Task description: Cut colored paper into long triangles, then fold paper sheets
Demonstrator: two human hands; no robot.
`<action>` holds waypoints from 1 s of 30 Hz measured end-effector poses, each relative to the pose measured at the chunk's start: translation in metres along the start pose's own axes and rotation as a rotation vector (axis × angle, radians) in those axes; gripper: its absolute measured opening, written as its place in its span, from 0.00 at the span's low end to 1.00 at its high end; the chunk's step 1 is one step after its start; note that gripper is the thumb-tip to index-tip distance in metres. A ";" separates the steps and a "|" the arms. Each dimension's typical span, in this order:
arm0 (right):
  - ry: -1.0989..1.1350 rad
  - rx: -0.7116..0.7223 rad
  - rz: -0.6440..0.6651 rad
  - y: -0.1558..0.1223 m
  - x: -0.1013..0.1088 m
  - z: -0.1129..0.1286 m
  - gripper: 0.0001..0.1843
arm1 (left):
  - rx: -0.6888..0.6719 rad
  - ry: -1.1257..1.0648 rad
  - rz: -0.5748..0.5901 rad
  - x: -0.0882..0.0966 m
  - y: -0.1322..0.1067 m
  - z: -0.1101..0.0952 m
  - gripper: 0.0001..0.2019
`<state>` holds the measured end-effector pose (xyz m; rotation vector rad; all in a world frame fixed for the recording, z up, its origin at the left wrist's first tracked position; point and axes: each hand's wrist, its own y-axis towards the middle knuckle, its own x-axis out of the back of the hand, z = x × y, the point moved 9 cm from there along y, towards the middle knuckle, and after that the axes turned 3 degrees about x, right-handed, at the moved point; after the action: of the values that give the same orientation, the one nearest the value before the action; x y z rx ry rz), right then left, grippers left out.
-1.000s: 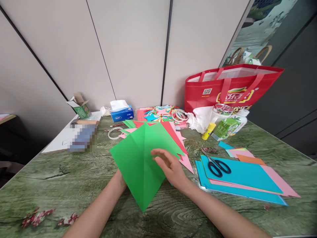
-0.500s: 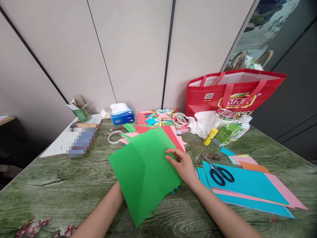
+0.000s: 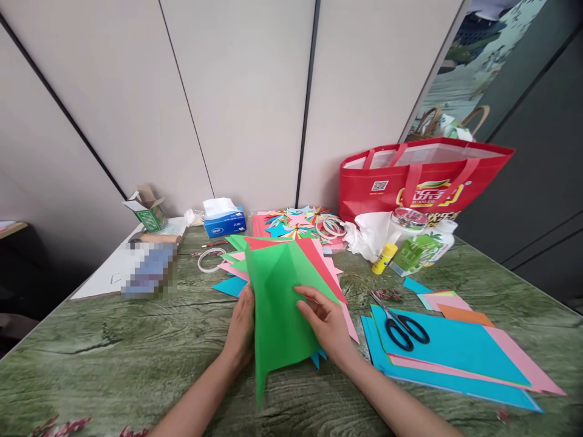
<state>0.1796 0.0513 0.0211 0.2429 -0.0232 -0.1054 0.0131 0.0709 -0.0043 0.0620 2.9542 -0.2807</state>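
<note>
A green sheet of paper (image 3: 285,328) is raised over a spread of coloured paper in front of me, its left edge bent up and its surface lightly creased. My left hand (image 3: 243,325) grips it along the left side, thumb upright and the other fingers mostly hidden behind the paper. My right hand (image 3: 325,318) rests over the sheet's right part, fingers loosely curved, thumb and index apart. Red paper (image 3: 319,261) and pink pieces (image 3: 234,270) stick out from beneath, with a blue point (image 3: 230,285) at the left.
Black-handled scissors (image 3: 403,328) lie on blue sheets (image 3: 460,340) at the right. Behind them stand a yellow glue stick (image 3: 385,259), a green carton (image 3: 412,254) and a red bag (image 3: 364,188). A tape roll (image 3: 212,260) and a tissue box (image 3: 225,224) are at the back left.
The green sheet has swung from facing me flat to standing more edge-on, its left edge now bent. My left hand has come out from behind it to its left side.
</note>
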 end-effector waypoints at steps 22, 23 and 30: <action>-0.098 0.133 -0.181 0.021 0.042 0.005 0.40 | 0.118 0.436 0.365 -0.029 -0.011 -0.003 0.23; -0.227 0.217 -0.174 0.023 0.046 0.015 0.40 | 0.128 0.461 0.416 -0.031 -0.014 -0.004 0.23; -0.823 0.622 0.204 0.010 0.012 0.059 0.22 | 0.163 0.718 0.709 -0.041 -0.035 -0.005 0.20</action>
<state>0.1904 0.0452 0.0805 0.8028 -0.9077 0.0146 0.0503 0.0365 0.0146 1.4641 3.2741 -0.4572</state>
